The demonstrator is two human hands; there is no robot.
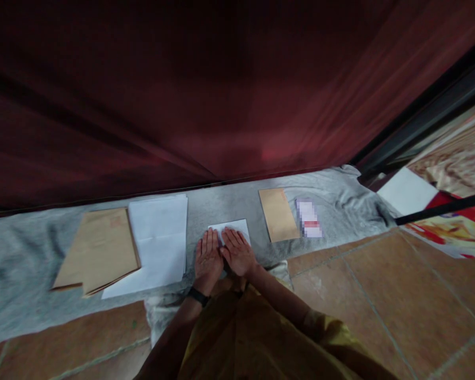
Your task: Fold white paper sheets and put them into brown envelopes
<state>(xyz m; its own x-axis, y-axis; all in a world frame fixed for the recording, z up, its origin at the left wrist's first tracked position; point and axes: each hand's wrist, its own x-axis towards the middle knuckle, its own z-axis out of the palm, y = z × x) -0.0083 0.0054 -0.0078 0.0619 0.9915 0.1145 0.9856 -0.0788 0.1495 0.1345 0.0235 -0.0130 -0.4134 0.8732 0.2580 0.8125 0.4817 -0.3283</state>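
A small folded white paper (pixel 237 225) lies on the grey cloth in front of me. My left hand (pixel 208 257) rests flat on its left part, fingers stretched forward. Beside it, my right hand (pixel 237 252) presses flat on the paper too, fingers extended and the thumb close to the left hand. Much of the paper is hidden under both hands. To the right lies a single brown envelope (pixel 279 215), and past it a narrow white-and-purple item (pixel 309 217) that is blurred out. On the left, large white sheets (pixel 160 237) sit partly beneath a stack of brown envelopes (pixel 108 248).
The grey cloth (pixel 221 198) runs along a dark red curtain (pixel 237 116). Tiled floor (pixel 364 285) shows on the near side. At the right stand a dark metal bar (pixel 439 209) and a red and yellow printed sheet (pixel 455 232).
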